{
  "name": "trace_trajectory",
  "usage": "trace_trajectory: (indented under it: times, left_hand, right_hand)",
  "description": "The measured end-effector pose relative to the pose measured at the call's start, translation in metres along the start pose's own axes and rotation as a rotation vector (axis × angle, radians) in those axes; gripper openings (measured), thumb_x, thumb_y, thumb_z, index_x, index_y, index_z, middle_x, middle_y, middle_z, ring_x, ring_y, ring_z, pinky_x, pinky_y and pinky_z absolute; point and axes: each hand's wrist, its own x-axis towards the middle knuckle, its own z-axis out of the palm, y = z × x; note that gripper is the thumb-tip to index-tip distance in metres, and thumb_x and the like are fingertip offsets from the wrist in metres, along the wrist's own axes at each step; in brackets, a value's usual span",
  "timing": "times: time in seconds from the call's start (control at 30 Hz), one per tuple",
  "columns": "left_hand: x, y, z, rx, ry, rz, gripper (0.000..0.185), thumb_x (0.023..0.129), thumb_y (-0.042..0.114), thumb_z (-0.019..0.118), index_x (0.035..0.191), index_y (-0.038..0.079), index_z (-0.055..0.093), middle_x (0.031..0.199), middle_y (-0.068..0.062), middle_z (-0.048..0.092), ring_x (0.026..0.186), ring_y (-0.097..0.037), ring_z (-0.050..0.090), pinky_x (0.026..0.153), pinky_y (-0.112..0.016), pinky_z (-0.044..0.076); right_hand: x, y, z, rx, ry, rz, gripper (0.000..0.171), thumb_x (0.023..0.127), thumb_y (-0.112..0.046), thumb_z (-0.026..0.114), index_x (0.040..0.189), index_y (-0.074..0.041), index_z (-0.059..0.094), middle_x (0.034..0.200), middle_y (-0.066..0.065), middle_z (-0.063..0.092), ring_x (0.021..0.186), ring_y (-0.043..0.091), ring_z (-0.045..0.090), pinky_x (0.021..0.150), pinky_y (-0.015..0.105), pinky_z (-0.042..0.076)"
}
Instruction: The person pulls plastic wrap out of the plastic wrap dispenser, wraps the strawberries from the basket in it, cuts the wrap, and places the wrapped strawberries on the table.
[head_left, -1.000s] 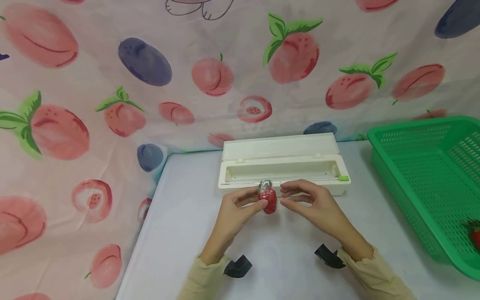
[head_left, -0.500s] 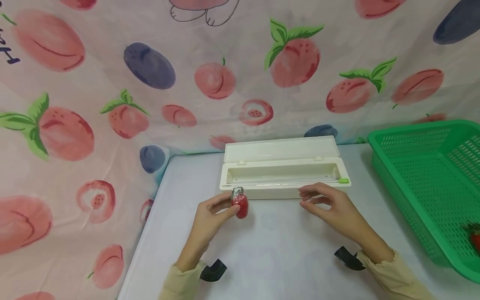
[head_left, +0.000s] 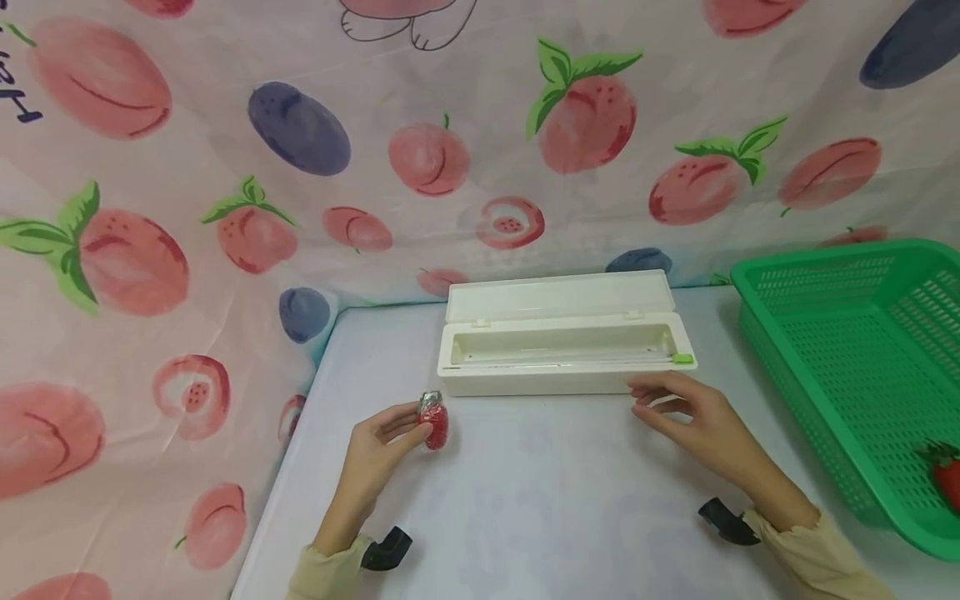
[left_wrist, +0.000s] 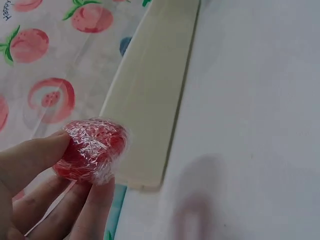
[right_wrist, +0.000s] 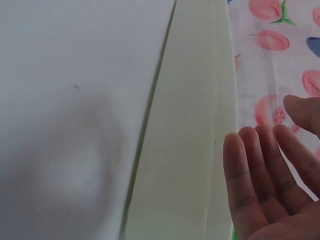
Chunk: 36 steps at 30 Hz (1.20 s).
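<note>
So there's a fruit-print cloth (head_left: 480, 92) hung behind a white table (head_left: 540, 500). Big green basket (head_left: 822, 400) over on the right side, and a long cream box (head_left: 566, 383) near the cloth, lid flipped up. Right hand (head_left: 693, 417) hovers around the box's front right corner, fingers a bit bent, thumb apart from them; can't tell if it's touching. Left hand (head_left: 378, 446) pinches a film-wrapped berry (head_left: 434, 425) between thumb and fingers, just in front of the box's left end. Leafy strawberry (head_left: 947, 477) sits in the basket.
</note>
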Motion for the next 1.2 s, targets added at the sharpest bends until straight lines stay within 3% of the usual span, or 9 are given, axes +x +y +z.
trace_trajectory:
  times: [0.27, 0.6, 0.87, 1.07, 1.2]
  left_hand:
    - [0.004, -0.019, -0.011, 0.039, 0.02, -0.042, 0.038, 0.087, 0.016, 0.078, 0.122, 0.005, 0.068, 0.118, -0.013, 0.07, 0.107, -0.022, 0.067, 0.081, -0.018, 0.054]
    - [0.006, -0.031, -0.02, 0.143, 0.064, -0.09, 0.04, 0.091, 0.017, 0.073, 0.126, -0.001, 0.065, 0.122, -0.018, 0.068, 0.11, -0.026, 0.066, 0.075, -0.016, 0.053]
    - [0.01, -0.036, -0.023, 0.181, 0.066, -0.107, 0.042, 0.092, 0.023, 0.073, 0.126, 0.0, 0.065, 0.121, -0.016, 0.069, 0.109, -0.023, 0.065, 0.075, -0.016, 0.052]
    - [0.011, -0.03, -0.026, 0.223, 0.058, -0.09, 0.043, 0.093, 0.025, 0.071, 0.128, 0.0, 0.063, 0.124, -0.017, 0.067, 0.114, -0.026, 0.064, 0.079, -0.015, 0.051]
    - [0.014, -0.025, -0.028, 0.259, 0.073, -0.057, 0.042, 0.094, 0.022, 0.07, 0.13, 0.002, 0.062, 0.127, -0.017, 0.066, 0.118, -0.028, 0.062, 0.096, -0.03, 0.052]
  right_hand:
    - [-0.004, 0.008, -0.004, -0.002, 0.009, -0.036, 0.035, 0.085, 0.004, 0.074, 0.118, -0.001, 0.066, 0.109, -0.007, 0.066, 0.092, 0.0, 0.065, 0.078, 0.015, 0.054]
    - [-0.006, 0.014, -0.009, -0.038, 0.02, -0.041, 0.035, 0.083, 0.006, 0.075, 0.116, -0.001, 0.066, 0.107, 0.001, 0.067, 0.09, -0.001, 0.065, 0.076, 0.014, 0.054]
    - [-0.007, 0.018, -0.011, -0.039, 0.024, -0.062, 0.034, 0.082, 0.009, 0.074, 0.114, 0.001, 0.066, 0.106, -0.009, 0.065, 0.09, -0.001, 0.065, 0.075, 0.015, 0.054]
    - [-0.006, 0.018, -0.011, -0.065, 0.013, -0.061, 0.035, 0.082, 0.008, 0.075, 0.115, 0.0, 0.066, 0.104, 0.005, 0.068, 0.089, -0.002, 0.064, 0.074, 0.015, 0.054]
    - [-0.003, 0.016, -0.011, -0.076, 0.009, -0.071, 0.035, 0.081, 0.009, 0.075, 0.114, 0.001, 0.066, 0.103, 0.013, 0.068, 0.089, -0.002, 0.064, 0.074, 0.015, 0.054]
